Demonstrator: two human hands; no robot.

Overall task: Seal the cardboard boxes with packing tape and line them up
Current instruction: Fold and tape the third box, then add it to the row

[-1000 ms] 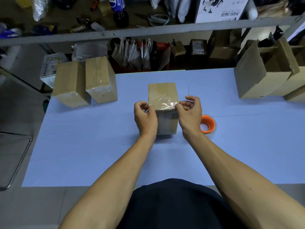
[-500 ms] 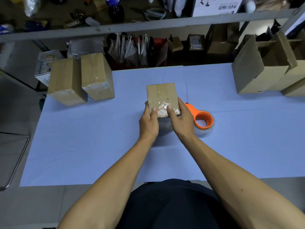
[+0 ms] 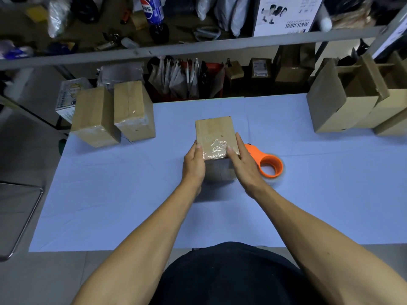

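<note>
The cardboard box (image 3: 214, 137) stands near the middle of the blue-covered table (image 3: 110, 194), held between both hands, with a crinkled patch of clear tape (image 3: 214, 149) across the near part of its top face. The left hand (image 3: 193, 165) grasps its left side, thumb laid on the top edge beside the tape and the other fingers out of sight behind the box. The right hand (image 3: 243, 164) grips the right side — thumb on the top face at the tape's edge, fingers stretched along the far side wall. Just beside the right hand, partly hidden behind it, lies an orange tape dispenser (image 3: 267, 165) on the table, its ring end pointing right. At the far left of the table two taped boxes (image 3: 114, 113) stand side by side, touching or nearly so. At the far right sits a cluster of open boxes (image 3: 356, 100) with their flaps up. Beyond the table's far edge a grey shelf rail (image 3: 198, 48) runs across the view, with a red bin of plastic pouches (image 3: 185, 78) and more small boxes below it — above the rail, a soda bottle (image 3: 153, 12) lies among loose clutter.
</note>
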